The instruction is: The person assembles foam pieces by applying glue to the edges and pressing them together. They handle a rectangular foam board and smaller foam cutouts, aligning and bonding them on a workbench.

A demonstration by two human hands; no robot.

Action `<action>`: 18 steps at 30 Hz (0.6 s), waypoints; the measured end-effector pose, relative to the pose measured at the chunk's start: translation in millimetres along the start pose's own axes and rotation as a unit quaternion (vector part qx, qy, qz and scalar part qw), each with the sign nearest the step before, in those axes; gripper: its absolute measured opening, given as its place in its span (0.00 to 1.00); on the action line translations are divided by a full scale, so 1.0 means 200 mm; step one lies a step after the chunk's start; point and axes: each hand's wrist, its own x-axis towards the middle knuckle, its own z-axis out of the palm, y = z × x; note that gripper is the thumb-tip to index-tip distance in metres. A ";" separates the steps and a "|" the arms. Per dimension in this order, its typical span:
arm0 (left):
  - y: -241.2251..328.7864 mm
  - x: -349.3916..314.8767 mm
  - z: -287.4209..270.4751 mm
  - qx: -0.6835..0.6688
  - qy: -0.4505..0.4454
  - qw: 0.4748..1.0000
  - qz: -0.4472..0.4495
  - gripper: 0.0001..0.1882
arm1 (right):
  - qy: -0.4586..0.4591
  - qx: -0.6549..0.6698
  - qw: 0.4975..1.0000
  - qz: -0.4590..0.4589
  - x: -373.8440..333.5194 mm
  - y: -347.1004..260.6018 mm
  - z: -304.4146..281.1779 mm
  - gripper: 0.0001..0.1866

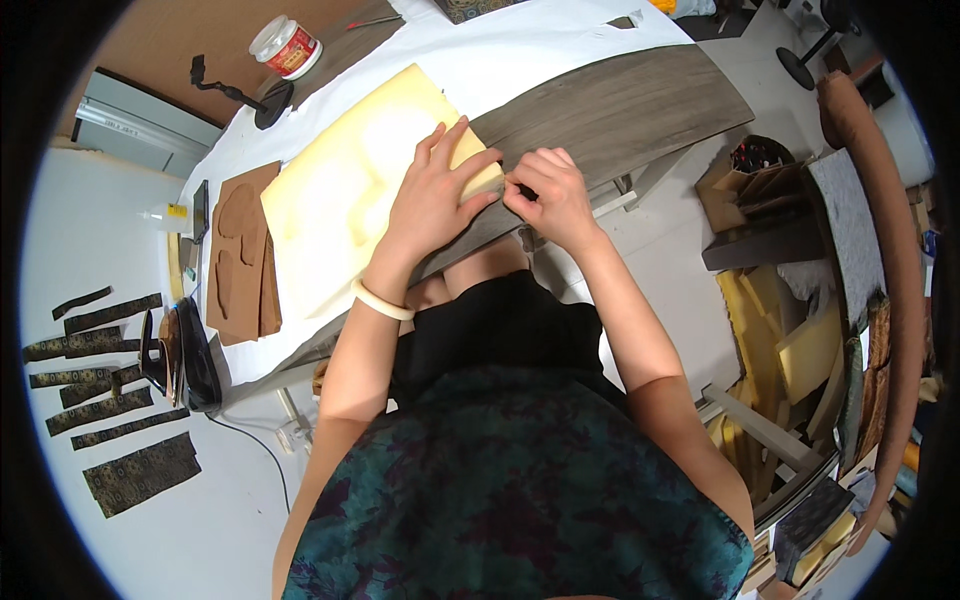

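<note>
A pale yellow foam sheet lies on the grey wood-look table, its right corner near the table's front edge. My left hand rests flat on the sheet's right part, fingers spread, with the thumb and forefinger at its cut edge. Just beside that corner, my right hand is closed in a pinch. Whatever those fingertips hold is too small to make out, and they may be touching the foam's edge.
Brown cut-out templates lie left of the foam. Beyond it stand a phone stand and a jar with a red label. Patterned fabric strips are at far left. Foam offcuts and a cardboard box sit to the right.
</note>
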 end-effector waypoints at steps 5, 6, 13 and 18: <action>-0.01 0.00 0.02 0.006 0.003 1.000 0.000 0.28 | 0.011 -0.012 1.000 -0.018 -0.03 0.01 0.01 0.11; -0.01 0.00 0.02 0.006 0.004 1.000 0.000 0.28 | 0.009 -0.022 0.999 -0.022 -0.06 0.01 0.01 0.11; -0.01 -0.02 -0.01 0.007 -0.012 1.000 -0.011 0.28 | -0.007 0.027 0.996 0.087 -0.14 -0.11 -0.05 0.09; 0.09 -0.09 -0.05 -0.034 0.163 0.985 0.042 0.21 | 0.056 0.181 0.957 0.218 -0.21 -0.32 -0.09 0.05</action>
